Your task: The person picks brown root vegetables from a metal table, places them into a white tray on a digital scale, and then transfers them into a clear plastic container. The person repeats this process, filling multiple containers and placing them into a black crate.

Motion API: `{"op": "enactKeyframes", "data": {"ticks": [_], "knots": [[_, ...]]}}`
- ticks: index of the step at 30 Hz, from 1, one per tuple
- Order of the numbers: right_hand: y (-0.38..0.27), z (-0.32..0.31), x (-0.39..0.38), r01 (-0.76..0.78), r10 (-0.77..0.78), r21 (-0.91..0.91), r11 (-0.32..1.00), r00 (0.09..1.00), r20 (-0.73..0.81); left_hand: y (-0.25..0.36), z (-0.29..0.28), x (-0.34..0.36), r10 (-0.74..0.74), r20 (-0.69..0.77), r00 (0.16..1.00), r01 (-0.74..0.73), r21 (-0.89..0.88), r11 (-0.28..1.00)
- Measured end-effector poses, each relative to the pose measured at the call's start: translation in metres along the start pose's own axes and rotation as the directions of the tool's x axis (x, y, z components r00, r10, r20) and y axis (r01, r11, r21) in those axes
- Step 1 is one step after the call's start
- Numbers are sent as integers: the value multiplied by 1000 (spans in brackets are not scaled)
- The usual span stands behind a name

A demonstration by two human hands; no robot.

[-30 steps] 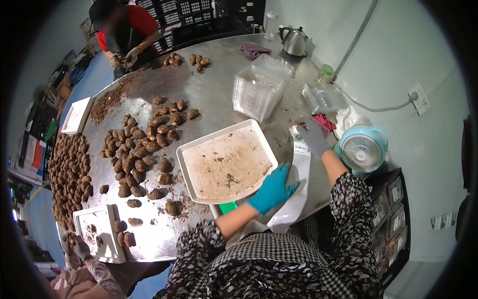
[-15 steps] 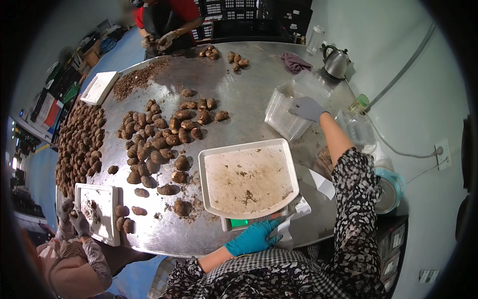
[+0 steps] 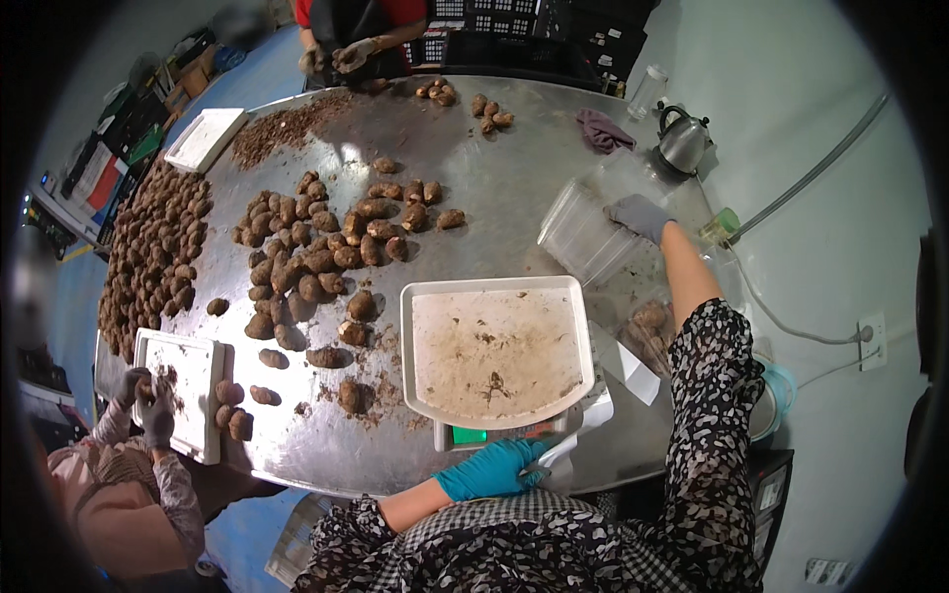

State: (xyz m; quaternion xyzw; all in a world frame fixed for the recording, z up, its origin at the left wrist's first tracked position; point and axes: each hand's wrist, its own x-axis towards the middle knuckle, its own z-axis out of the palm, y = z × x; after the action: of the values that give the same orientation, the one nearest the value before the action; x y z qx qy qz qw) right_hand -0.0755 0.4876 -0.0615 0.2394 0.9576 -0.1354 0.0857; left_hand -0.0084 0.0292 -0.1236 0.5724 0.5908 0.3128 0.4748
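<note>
My left hand [image 3: 491,471], in a teal glove, is at the table's near edge, its fingers closed around a white paper strip [image 3: 560,453] beside the scale [image 3: 450,435]. The scale has a green display and carries a wide, shallow white tray [image 3: 410,341], bare apart from dirt and bits of debris. My right hand [image 3: 641,217], in a grey glove, reaches to the far right. Its fingers are on the rim of a stack of clear plastic containers [image 3: 583,237]; the thumb's grip is partly hidden.
Brown taro-like tubers [image 3: 316,262] lie heaped left of the tray, with a larger pile [image 3: 153,257] further left. A co-worker [image 3: 129,484] handles a tuber over a white tray [image 3: 208,395]; another person [image 3: 361,40] stands opposite. A kettle [image 3: 684,140] and purple cloth [image 3: 603,130] sit far right.
The view has shifted slightly. My right hand remains at the clear containers, its fingers now more drawn in at the rim. My left hand stays by the paper strip.
</note>
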Motion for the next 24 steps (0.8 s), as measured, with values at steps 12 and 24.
{"op": "enactKeyframes", "data": {"ticks": [12, 24], "knots": [[-85, -17, -66, 126, -353, -339, 932, 516, -780, 3, -3, -46, 93, -468, 879, -165, -115, 979], [-211, 84, -231, 682, -684, -78, 727, 710, -166, -43, -41, -120, -164, -920, 357, -8, -179, 984]]}}
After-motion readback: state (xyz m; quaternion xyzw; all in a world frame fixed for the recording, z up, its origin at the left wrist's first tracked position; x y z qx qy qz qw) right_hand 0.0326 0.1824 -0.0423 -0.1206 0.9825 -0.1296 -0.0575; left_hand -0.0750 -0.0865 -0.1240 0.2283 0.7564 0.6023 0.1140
